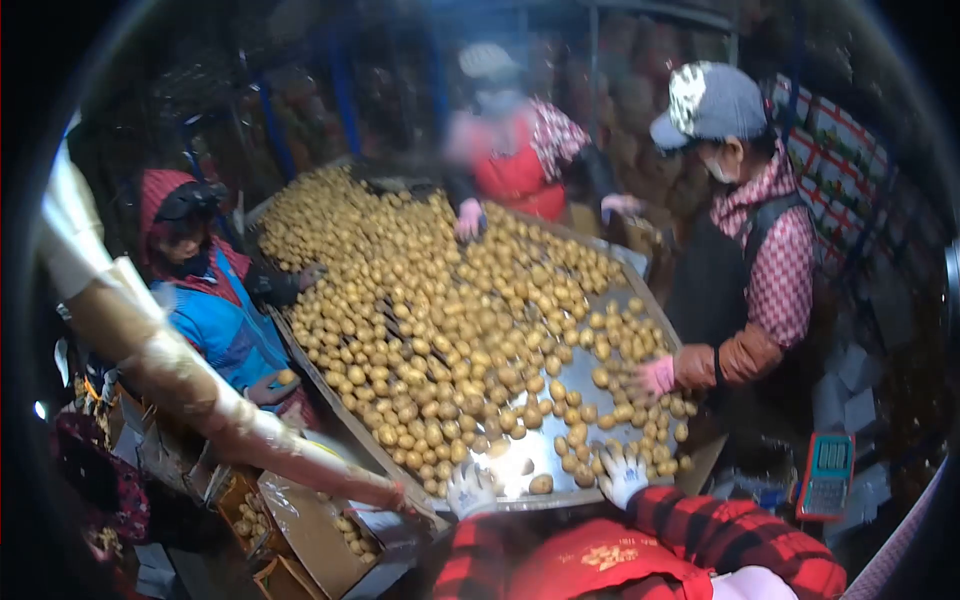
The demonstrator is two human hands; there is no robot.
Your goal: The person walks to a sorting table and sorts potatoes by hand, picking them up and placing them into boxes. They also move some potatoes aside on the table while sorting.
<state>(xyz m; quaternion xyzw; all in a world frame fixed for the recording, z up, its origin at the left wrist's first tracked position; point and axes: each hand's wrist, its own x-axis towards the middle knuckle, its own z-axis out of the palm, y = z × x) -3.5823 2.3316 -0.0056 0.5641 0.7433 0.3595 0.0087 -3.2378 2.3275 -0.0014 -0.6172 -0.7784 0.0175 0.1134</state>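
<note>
Small round yellow-brown potatoes [430, 330] cover most of a shiny metal sorting table [518, 462]. My left hand [470, 490], in a white glove, rests at the near edge with its fingers spread, close to the nearest potatoes. To its right, my right hand [622, 475], also gloved in white, reaches over the edge. Its fingers are apart and touch or nearly touch a group of potatoes. One loose potato [541, 484] lies on the metal between my hands. Neither hand is seen gripping anything.
Several co-workers stand around the table; a pink-gloved hand [655, 378] lies among potatoes at the right. A wrapped pole [200, 385] slants across the left. Cardboard boxes [315, 530] holding potatoes sit below left. A red-framed digital display [828, 475] is at the right.
</note>
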